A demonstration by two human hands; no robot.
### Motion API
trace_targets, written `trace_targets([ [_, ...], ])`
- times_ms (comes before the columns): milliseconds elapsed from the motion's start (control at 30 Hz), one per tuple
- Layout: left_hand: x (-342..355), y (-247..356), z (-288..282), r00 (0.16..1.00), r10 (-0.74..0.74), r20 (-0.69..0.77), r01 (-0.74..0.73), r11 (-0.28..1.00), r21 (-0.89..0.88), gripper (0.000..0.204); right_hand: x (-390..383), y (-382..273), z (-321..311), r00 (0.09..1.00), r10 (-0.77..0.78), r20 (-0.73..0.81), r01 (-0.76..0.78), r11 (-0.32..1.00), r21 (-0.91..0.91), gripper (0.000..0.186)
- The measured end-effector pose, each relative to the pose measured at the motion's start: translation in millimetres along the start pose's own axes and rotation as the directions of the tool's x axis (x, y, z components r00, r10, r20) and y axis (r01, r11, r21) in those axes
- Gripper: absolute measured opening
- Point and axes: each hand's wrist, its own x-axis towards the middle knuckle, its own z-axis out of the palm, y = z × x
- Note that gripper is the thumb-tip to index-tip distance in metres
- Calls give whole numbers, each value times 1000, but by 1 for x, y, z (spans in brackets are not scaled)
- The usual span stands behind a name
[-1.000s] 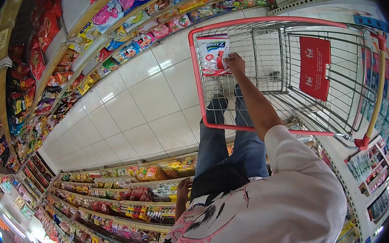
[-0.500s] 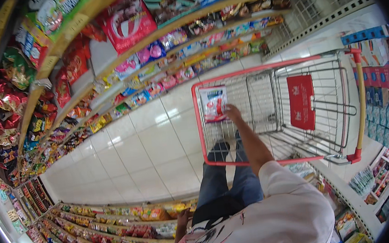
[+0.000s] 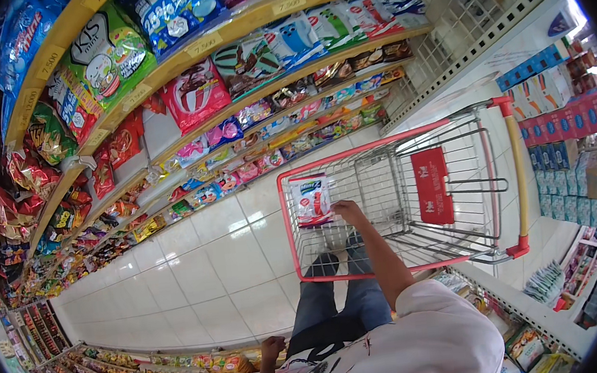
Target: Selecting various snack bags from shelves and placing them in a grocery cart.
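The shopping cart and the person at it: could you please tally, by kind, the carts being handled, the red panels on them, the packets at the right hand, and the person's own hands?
Shopping cart: 1
Red panel: 1
White-and-red packet: 1
Hands (left hand, right hand): 2
Total: 5

Supermkt, w/ shopping cart, shelves of snack pkts & price tags.

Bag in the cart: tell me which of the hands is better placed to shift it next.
Right, most likely: the right hand is at the edge of the bag inside the cart. The left hand hangs near the left leg, well away from both.
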Motion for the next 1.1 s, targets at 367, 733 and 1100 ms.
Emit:
trace_targets([
  [367, 6, 81, 40, 998, 58, -33, -62, 987, -145, 29, -39, -255, -99, 879, -329, -345, 411, 891, 196, 26],
  [733, -33, 42, 81, 995, -74, -61, 61, 980, -191, 32, 119, -439, -165, 659, -639, -397, 242, 680, -692, 69],
  [1100, -54, -69, 125, 992, 32, -124, -18, 994, 109, 33, 171, -454, -180, 728, -572, -379, 218, 717, -662, 64],
])
